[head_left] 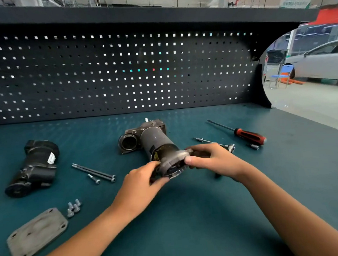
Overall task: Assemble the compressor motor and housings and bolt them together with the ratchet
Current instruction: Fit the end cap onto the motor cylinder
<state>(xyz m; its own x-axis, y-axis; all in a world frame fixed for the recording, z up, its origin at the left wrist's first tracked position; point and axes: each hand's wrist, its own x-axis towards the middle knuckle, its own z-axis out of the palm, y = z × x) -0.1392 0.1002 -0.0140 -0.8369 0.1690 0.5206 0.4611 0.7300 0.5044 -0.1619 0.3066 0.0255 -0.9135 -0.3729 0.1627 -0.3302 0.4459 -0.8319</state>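
Far left of the motor (pixel 153 138), a black housing (pixel 34 167) is lying unattached, with a cover plate (pixel 36 234) and short bolts (pixel 73 207) nearer the person. Just left of the motor, long bolts (pixel 94 172) are lying loose, so bolting looks not begun. The left hand (pixel 138 187) is pinching the end cap (pixel 171 164) at the motor's near end. The right hand (pixel 212 158) is gripping its other side, fingers curled; seating it seems the step in hand. Right of the motor, the ratchet (pixel 211 142) is lying idle, a screwdriver (pixel 244 135) beyond. The motor is resting on a teal bench mat (pixel 190 216), a pegboard (pixel 120 71) standing behind it and a white car (pixel 323 61) showing far right.
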